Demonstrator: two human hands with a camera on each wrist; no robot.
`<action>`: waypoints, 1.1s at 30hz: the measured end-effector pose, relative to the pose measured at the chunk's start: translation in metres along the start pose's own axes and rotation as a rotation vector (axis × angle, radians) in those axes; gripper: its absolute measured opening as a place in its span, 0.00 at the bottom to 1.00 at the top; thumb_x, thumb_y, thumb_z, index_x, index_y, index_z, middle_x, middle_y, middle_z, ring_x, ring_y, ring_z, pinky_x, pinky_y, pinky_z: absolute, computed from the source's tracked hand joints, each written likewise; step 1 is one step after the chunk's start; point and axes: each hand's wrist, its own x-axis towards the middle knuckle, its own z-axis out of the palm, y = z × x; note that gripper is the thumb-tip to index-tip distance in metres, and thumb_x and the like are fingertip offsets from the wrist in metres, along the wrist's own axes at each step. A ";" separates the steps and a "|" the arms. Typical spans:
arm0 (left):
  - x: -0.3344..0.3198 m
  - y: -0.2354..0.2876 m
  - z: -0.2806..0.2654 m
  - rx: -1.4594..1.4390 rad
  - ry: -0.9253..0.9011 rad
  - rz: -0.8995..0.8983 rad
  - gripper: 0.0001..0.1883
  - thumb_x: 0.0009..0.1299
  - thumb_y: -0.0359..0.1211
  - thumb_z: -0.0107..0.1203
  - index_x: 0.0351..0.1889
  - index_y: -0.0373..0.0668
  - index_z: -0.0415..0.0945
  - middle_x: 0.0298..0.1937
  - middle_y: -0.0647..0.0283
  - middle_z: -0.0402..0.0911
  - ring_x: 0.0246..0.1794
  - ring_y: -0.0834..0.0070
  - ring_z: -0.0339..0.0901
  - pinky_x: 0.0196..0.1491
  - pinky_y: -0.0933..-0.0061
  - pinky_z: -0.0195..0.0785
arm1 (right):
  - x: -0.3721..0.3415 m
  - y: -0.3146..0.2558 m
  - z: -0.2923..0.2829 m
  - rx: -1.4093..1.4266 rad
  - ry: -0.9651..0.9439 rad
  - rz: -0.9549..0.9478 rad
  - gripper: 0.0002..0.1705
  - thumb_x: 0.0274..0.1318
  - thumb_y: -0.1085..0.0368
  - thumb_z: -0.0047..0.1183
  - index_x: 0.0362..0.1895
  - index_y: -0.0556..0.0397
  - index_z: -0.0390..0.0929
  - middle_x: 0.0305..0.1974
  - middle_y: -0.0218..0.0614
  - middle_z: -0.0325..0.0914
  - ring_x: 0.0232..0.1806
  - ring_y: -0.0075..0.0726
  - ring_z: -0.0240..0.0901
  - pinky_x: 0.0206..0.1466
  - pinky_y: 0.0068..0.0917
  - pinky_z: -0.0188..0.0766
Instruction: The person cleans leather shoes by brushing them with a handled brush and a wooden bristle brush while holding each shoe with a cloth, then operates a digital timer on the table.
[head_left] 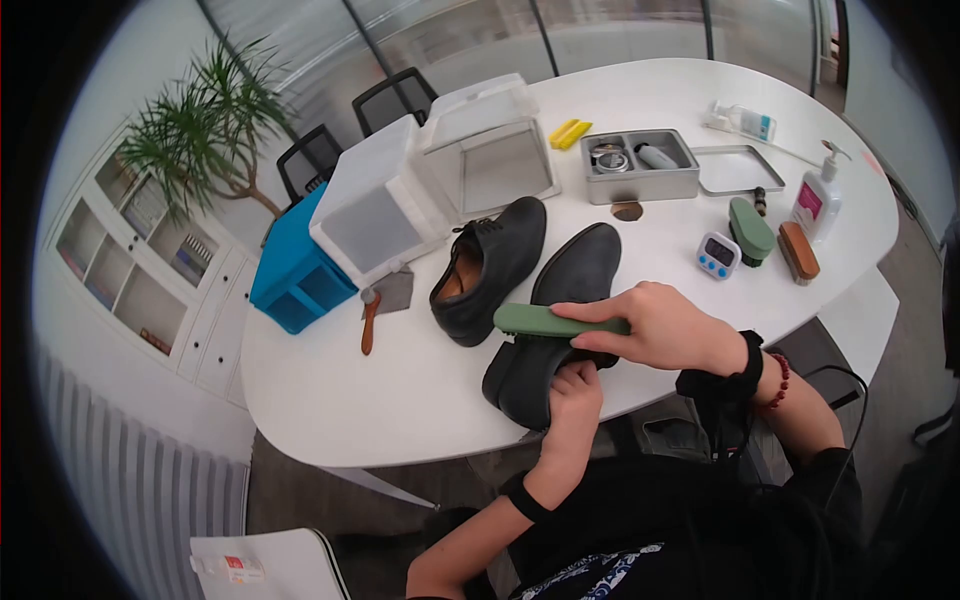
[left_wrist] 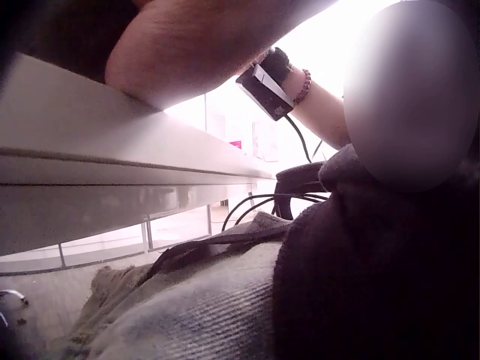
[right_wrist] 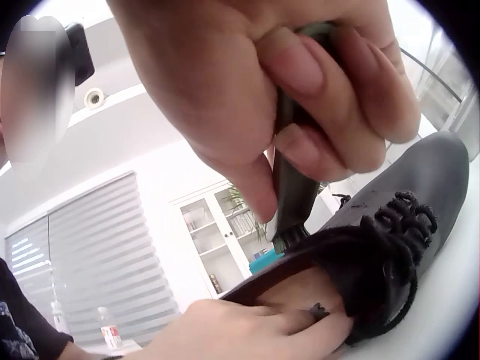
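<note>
My right hand (head_left: pixel 665 325) grips a green-backed brush (head_left: pixel 545 320), its bristles down against the side of a black lace-up shoe (head_left: pixel 580 265). In the right wrist view the bristles (right_wrist: pixel 291 240) meet the rim of the shoe opening, and the right fingers (right_wrist: pixel 322 90) curl round the brush. My left hand (head_left: pixel 575 400) holds the same shoe at its opening; in the right wrist view the left hand (right_wrist: pixel 247 330) has its fingertips inside the opening. The other black shoe (head_left: pixel 515 240) stands just left of it, untouched. The left wrist view shows neither shoe.
Clear boxes (head_left: pixel 370 200) and a blue box (head_left: pixel 300 270) stand left. A wooden-handled tool (head_left: pixel 369 325) lies near them. Behind are a metal tin (head_left: pixel 640 185) and yellow item (head_left: pixel 570 134). A timer (head_left: pixel 718 256), green brush (head_left: pixel 750 230), wooden brush (head_left: pixel 799 252) and pump bottle (head_left: pixel 820 195) stand right.
</note>
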 end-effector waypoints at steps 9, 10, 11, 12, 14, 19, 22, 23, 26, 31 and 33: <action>0.001 0.001 0.005 -0.056 0.032 -0.028 0.05 0.67 0.33 0.54 0.38 0.45 0.72 0.27 0.71 0.72 0.27 0.81 0.73 0.33 0.78 0.63 | 0.013 0.059 -0.005 -0.172 0.276 0.231 0.24 0.65 0.47 0.58 0.62 0.35 0.82 0.21 0.48 0.77 0.25 0.56 0.76 0.34 0.42 0.73; 0.001 0.002 0.006 -0.063 0.037 -0.020 0.05 0.67 0.33 0.54 0.37 0.45 0.72 0.27 0.71 0.72 0.27 0.81 0.73 0.33 0.78 0.63 | 0.015 0.061 -0.008 -0.086 0.272 0.279 0.24 0.65 0.48 0.58 0.62 0.36 0.81 0.21 0.48 0.76 0.25 0.56 0.76 0.34 0.41 0.72; 0.001 0.003 0.006 -0.071 0.040 -0.010 0.04 0.67 0.33 0.54 0.37 0.45 0.71 0.27 0.71 0.72 0.27 0.81 0.73 0.33 0.78 0.63 | 0.014 0.055 -0.011 -0.097 0.269 0.270 0.24 0.65 0.48 0.58 0.62 0.36 0.81 0.21 0.48 0.76 0.25 0.56 0.76 0.34 0.41 0.72; 0.002 0.004 0.006 -0.074 0.042 -0.021 0.04 0.67 0.33 0.54 0.37 0.45 0.71 0.27 0.71 0.72 0.27 0.81 0.73 0.33 0.78 0.63 | 0.011 0.044 -0.011 -0.088 0.236 0.233 0.24 0.65 0.49 0.58 0.63 0.37 0.81 0.21 0.49 0.76 0.24 0.56 0.75 0.34 0.41 0.72; 0.001 0.004 0.008 -0.070 0.062 -0.024 0.04 0.68 0.32 0.53 0.36 0.45 0.71 0.26 0.71 0.72 0.27 0.81 0.73 0.33 0.78 0.63 | 0.006 0.017 -0.016 -0.024 0.131 0.204 0.24 0.65 0.50 0.60 0.63 0.37 0.80 0.23 0.49 0.78 0.25 0.55 0.74 0.35 0.39 0.72; 0.000 0.004 0.006 -0.074 0.084 -0.048 0.03 0.68 0.32 0.52 0.36 0.45 0.71 0.26 0.71 0.72 0.27 0.81 0.73 0.33 0.78 0.63 | 0.001 0.002 -0.015 0.025 -0.077 0.091 0.24 0.64 0.50 0.59 0.63 0.35 0.81 0.27 0.46 0.82 0.28 0.54 0.77 0.37 0.38 0.73; 0.000 0.003 0.007 -0.091 0.094 -0.038 0.03 0.68 0.32 0.52 0.36 0.45 0.71 0.26 0.71 0.72 0.27 0.81 0.74 0.33 0.78 0.63 | 0.003 0.017 -0.016 -0.119 0.030 0.036 0.23 0.65 0.49 0.58 0.62 0.35 0.81 0.27 0.47 0.82 0.29 0.54 0.79 0.38 0.40 0.74; 0.000 0.004 0.008 -0.103 0.096 -0.029 0.03 0.68 0.32 0.52 0.37 0.45 0.72 0.26 0.71 0.73 0.27 0.81 0.74 0.33 0.78 0.63 | 0.004 0.021 -0.017 -0.156 0.104 0.104 0.23 0.65 0.50 0.58 0.63 0.35 0.80 0.24 0.48 0.79 0.26 0.54 0.76 0.36 0.40 0.72; 0.000 0.003 0.009 -0.100 0.132 0.022 0.04 0.68 0.32 0.52 0.38 0.44 0.72 0.27 0.70 0.74 0.28 0.80 0.75 0.33 0.78 0.63 | 0.006 0.039 -0.015 -0.182 0.223 0.198 0.24 0.66 0.51 0.58 0.64 0.37 0.80 0.21 0.49 0.76 0.22 0.53 0.72 0.34 0.40 0.70; 0.001 0.004 0.010 -0.149 0.131 0.027 0.04 0.68 0.32 0.53 0.38 0.45 0.72 0.27 0.70 0.75 0.28 0.80 0.75 0.34 0.78 0.64 | 0.004 0.027 -0.020 -0.040 0.162 0.216 0.26 0.66 0.51 0.59 0.66 0.39 0.78 0.20 0.50 0.74 0.19 0.40 0.67 0.33 0.39 0.69; 0.002 0.005 0.009 -0.169 0.133 0.023 0.04 0.68 0.33 0.53 0.38 0.45 0.72 0.27 0.70 0.75 0.29 0.80 0.75 0.34 0.77 0.64 | 0.002 0.013 -0.025 -0.030 0.079 0.233 0.27 0.66 0.51 0.60 0.67 0.38 0.77 0.26 0.49 0.79 0.23 0.35 0.67 0.37 0.37 0.71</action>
